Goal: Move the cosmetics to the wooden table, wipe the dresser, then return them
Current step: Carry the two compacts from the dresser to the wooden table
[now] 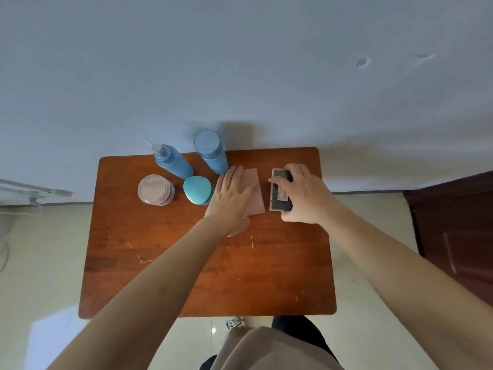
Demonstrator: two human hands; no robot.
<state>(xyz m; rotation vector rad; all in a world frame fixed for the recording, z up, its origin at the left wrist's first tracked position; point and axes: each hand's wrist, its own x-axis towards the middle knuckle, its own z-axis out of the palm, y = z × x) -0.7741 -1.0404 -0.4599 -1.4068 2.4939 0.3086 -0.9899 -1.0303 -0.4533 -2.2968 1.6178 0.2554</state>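
The wooden table (213, 276) stands against the wall with all the cosmetics along its far edge, so the step in hand looks like either setting the last two pieces down or taking the first two up; one frame cannot say which. At the back, the blue spray bottle (173, 161) and the capped blue bottle (213, 156) stand upright and tall, the capped one just beside the left fingertips, so any move on that side should go straight up or towards the body, not sweep backwards. The right hand (304, 196) is curled round the dark palette (278, 193), fingers over its far end and thumb at the near end: a firm hold, best kept level. The left hand (230, 198) lies flat with straight fingers on the pink palette (254, 190), pressing rather than gripping; lifting would need the thumb under an edge. The pink jar (156, 189) and teal compact (197, 189) sit further left, the compact just beside the left hand, an easy thing to knock
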